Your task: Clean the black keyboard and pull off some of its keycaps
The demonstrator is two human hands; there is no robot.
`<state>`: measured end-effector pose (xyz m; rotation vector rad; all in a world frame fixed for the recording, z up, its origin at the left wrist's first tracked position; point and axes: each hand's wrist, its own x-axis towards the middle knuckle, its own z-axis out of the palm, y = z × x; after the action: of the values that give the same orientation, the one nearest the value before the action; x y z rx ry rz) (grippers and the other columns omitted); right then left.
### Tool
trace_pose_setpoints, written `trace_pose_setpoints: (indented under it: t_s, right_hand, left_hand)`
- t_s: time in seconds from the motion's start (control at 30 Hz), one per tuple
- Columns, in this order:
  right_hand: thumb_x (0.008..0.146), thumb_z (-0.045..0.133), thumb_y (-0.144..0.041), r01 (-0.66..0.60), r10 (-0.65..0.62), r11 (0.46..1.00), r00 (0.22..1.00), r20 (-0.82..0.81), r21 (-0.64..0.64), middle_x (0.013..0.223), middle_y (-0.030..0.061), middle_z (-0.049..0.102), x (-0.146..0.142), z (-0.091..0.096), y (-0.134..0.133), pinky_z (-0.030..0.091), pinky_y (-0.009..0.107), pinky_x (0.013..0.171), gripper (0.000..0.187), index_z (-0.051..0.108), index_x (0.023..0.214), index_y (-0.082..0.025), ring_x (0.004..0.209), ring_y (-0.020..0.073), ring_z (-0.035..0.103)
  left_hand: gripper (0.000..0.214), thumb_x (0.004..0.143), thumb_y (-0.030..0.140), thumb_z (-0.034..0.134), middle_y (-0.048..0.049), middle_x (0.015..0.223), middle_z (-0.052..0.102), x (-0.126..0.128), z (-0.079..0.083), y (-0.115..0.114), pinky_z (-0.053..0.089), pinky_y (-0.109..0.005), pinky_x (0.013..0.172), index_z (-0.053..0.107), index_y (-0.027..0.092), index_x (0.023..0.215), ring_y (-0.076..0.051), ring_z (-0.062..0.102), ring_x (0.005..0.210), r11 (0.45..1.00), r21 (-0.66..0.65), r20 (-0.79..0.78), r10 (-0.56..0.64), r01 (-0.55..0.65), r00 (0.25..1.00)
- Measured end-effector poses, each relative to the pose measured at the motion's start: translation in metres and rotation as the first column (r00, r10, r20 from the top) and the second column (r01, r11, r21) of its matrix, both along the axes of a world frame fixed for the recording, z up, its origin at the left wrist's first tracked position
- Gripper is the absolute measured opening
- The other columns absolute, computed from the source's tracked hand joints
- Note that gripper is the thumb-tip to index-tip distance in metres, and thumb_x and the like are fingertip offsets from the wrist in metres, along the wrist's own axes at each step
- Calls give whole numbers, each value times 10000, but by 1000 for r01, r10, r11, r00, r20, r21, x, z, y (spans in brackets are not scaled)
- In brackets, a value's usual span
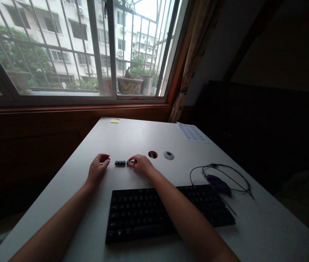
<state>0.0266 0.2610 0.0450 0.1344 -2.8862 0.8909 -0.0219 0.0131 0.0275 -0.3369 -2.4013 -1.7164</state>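
Note:
Three black keycaps (120,163) stand in a short row on the white table, behind the keyboard. At the right end of that row, a little apart from it, my right hand (143,165) pinches another small dark keycap (128,162) between thumb and fingers. My left hand (97,168) rests on its side left of the row, fingers curved and a gap showing at the thumb, with nothing visible in it. A black keyboard (138,209) lies in front of both hands, partly covered by my right forearm.
Behind my right hand are a round cable hole (152,155) and its grey cover (168,155). A black cable (236,171) loops beside a dark purple cloth (219,185). Printed paper (194,133) and a yellow note (115,120) lie near the far edge, below a barred window.

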Motion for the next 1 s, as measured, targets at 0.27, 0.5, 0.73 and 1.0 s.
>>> trace_pose_setpoints:
  t_s: [0.27,0.5,0.73,1.0]
  right_hand:
    - [884,809,-270,-3,4,999,1000,-14,33,1039,53,792,1,3,-5,516,288,847,208,828,1091,-259,921,185,713]
    - [892,801,-261,0,0,999,1000,-17,34,1042,62,782,2,3,-7,512,283,832,216,824,1105,-235,899,183,703]
    - [886,807,-260,-2,2,1000,1000,-22,24,1039,59,780,2,3,-6,511,288,842,211,827,1095,-245,906,186,703]
    - [865,845,-274,-14,11,999,997,-74,-41,1017,60,774,3,6,-2,512,287,851,295,807,1155,-232,886,181,700]
  left_hand:
    - [388,739,477,631,-109,950,759,1,0,0,577,-445,870,682,187,991,-307,723,908,1000,-2,-11,-8,8,1000]
    - [359,747,453,628,-103,953,761,0,0,0,573,-459,906,688,193,986,-308,725,929,1000,-7,-21,-7,7,1000]
    - [354,738,440,622,-109,967,761,1,0,0,567,-459,920,685,193,984,-310,720,943,1000,-10,-24,-12,12,1000]
    - [372,736,461,627,-110,966,759,0,-1,0,573,-457,884,677,196,991,-308,723,904,1000,-6,-22,-10,10,1000]
